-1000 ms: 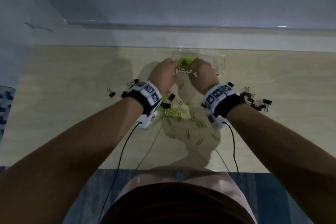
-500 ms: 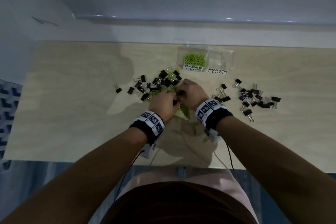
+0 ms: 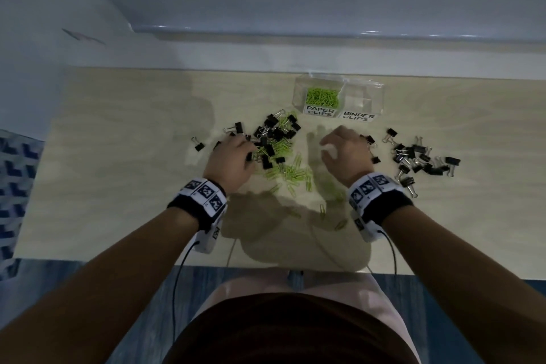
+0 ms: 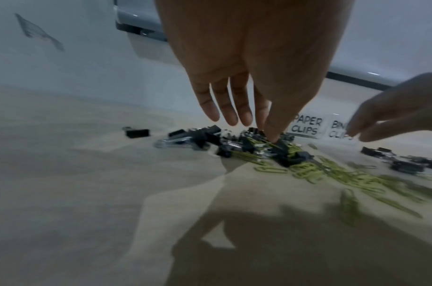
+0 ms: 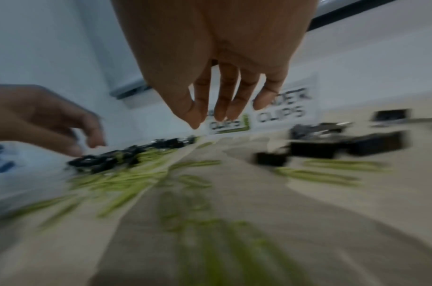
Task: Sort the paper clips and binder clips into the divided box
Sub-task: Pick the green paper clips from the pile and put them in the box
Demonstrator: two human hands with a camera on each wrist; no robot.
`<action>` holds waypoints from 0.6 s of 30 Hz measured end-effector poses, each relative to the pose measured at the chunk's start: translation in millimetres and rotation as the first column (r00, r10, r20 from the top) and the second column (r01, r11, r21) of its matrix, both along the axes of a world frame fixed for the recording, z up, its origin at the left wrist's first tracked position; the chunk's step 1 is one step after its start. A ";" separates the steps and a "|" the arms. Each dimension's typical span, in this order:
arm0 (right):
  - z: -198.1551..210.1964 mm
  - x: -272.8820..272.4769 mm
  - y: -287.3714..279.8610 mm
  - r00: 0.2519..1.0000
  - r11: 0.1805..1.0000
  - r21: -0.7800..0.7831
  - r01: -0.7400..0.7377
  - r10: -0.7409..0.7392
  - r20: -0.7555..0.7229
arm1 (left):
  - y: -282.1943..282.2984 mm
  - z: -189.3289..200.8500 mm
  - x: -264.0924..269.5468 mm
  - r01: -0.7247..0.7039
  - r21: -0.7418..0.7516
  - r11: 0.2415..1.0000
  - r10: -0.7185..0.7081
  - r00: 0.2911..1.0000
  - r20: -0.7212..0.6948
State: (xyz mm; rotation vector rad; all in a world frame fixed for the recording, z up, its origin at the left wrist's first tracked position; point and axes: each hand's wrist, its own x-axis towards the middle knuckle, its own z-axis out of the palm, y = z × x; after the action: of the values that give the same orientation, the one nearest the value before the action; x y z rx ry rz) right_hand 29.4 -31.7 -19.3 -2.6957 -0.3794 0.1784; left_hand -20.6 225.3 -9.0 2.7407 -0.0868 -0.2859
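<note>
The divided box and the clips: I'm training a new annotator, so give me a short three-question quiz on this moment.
1. True or false: the binder clips compartment of the divided box already holds black clips.
2. Which colour are the paper clips in the labelled compartment? A) green B) silver C) red
3. Fill in: the left hand touches the mixed pile while the right hand holds ____.

Key: 1 false; 2 A; 3 nothing.
</note>
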 end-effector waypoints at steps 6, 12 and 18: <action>-0.4 -18.7 73.8 0.971 0.990 0.033 -0.140 0.143 -0.190 | -34.5 -11.1 4.6 -0.018 -0.003 1.000 0.017 0.991 -0.135; -3.7 -15.0 83.7 0.957 0.997 0.056 -0.059 0.072 -0.282 | -30.9 -16.3 8.9 -0.005 -0.040 0.999 -0.001 0.989 -0.145; 1.8 -10.0 58.2 0.945 0.928 0.327 0.178 -0.069 -0.320 | -15.0 -15.6 9.8 0.054 -0.164 0.985 -0.085 0.979 -0.186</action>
State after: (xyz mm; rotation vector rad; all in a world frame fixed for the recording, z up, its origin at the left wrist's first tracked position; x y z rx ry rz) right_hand 19.4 26.5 -17.6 -2.2805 -0.1276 0.4375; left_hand -10.8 210.3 -24.6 2.5415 -0.1470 -0.5379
